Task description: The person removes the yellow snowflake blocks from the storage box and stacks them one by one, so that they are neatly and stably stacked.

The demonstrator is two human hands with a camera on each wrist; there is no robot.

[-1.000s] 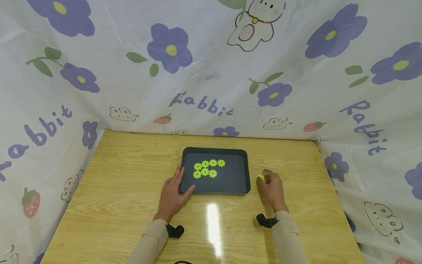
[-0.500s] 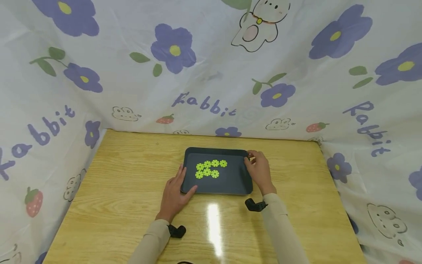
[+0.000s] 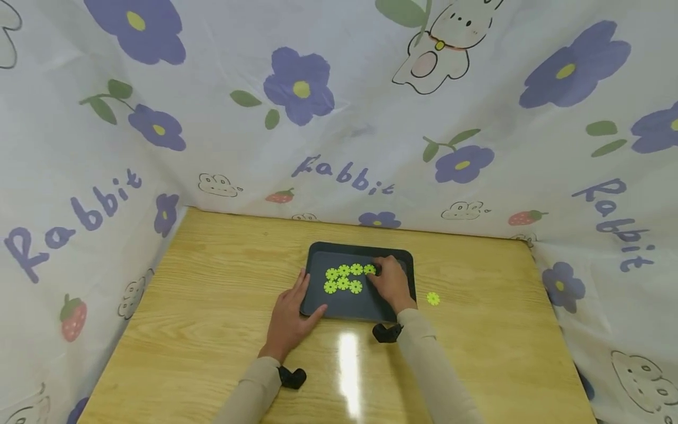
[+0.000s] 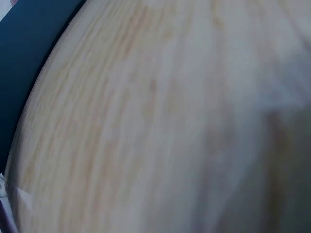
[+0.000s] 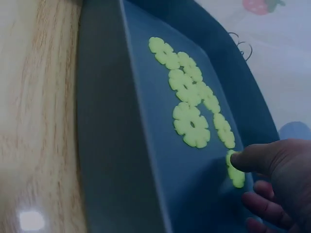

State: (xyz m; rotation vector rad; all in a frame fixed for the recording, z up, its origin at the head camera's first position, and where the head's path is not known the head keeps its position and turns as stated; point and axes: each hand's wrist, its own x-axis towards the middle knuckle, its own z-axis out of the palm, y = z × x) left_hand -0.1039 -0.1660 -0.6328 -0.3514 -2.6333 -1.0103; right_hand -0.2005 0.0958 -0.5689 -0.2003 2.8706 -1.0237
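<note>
Nearest, beige sleeves [image 3: 436, 365] reach in over the wooden table [image 3: 212, 282]. The person's left hand [image 3: 290, 313] lies spread, thumb and fingers touching the dark tray [image 3: 365, 309] at its near left corner. Right of the tray, a loose yellow-green disc [image 3: 432, 298] lies on the wood. Inside sit seven more discs [image 3: 341, 285], three in the nearer row, four beyond. The right hand's [image 3: 393, 284] thumb touches the farther row's right-end disc [image 5: 236, 175]; whether its fingers pinch cannot be told. Behind hangs flower-printed cloth [image 3: 355, 129].
</note>
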